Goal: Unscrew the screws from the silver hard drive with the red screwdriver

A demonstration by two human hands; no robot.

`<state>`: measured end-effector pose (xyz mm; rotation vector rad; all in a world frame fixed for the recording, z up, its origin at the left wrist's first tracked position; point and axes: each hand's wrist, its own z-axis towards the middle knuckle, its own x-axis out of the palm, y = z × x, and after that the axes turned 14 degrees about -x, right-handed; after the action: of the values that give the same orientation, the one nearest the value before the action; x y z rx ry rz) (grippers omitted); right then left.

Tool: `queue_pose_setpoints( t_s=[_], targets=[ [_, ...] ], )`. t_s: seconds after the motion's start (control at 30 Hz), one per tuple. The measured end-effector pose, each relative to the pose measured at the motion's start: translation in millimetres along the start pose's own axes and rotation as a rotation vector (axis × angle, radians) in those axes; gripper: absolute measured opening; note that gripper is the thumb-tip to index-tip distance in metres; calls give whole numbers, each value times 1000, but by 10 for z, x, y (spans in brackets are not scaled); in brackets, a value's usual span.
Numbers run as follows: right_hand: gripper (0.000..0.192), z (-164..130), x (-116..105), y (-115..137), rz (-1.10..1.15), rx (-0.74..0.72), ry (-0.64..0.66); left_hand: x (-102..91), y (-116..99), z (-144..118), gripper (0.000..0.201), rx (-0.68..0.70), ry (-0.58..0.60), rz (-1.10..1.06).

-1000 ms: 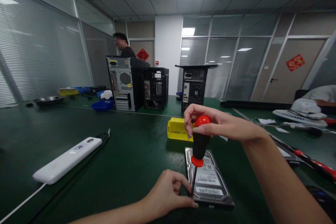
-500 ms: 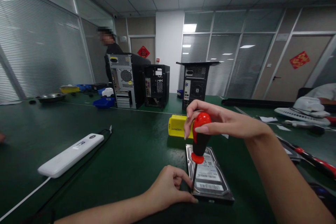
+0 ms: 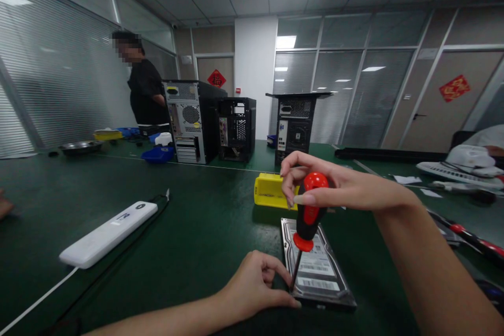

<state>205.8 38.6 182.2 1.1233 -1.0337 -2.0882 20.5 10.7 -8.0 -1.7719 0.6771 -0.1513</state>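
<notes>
A silver hard drive lies label side up on the green table. My left hand pinches its near left corner, the thumb on the front edge and the index finger at the left side. In my right hand is a red and black screwdriver, its handle between thumb and fingers. The shaft slants down to the left, its tip at the near left corner of the drive beside my left fingertips. Whether the tip sits in a screw is too small to tell.
Just beyond the drive is a yellow bin. A white power strip with cables lies on the left. Computer cases stand farther back, by a blue tray. Tools lie at right. A person stands behind.
The screwdriver handle has shifted right with my right hand and leans more, while its tip stays at the same corner. My left hand keeps its hold. The person behind has moved left.
</notes>
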Motion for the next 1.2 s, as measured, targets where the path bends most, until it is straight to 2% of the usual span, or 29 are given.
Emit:
queue_pose_setpoints(
  t_s=[0.13, 0.33, 0.5, 0.63, 0.87, 1.2],
  targets=[
    [37, -17, -32, 6, 36, 52, -46, 6, -35, -18, 42, -6, 23, -27],
    [27, -37, -48, 47, 72, 62, -69, 24, -51, -11, 40, -40, -26, -19],
    [28, -34, -2, 82, 121, 66, -56, 32, -39, -15, 43, -36, 1, -45],
    [28, -17, 19, 84, 69, 67, -64, 29, -8, 0, 43, -16, -5, -11],
    [40, -27, 0, 42, 5, 74, -93, 24, -12, 8, 41, -12, 6, -9],
    [31, -51, -10, 90, 15, 49, -70, -2, -18, -5, 39, 2, 12, -5]
  ],
)
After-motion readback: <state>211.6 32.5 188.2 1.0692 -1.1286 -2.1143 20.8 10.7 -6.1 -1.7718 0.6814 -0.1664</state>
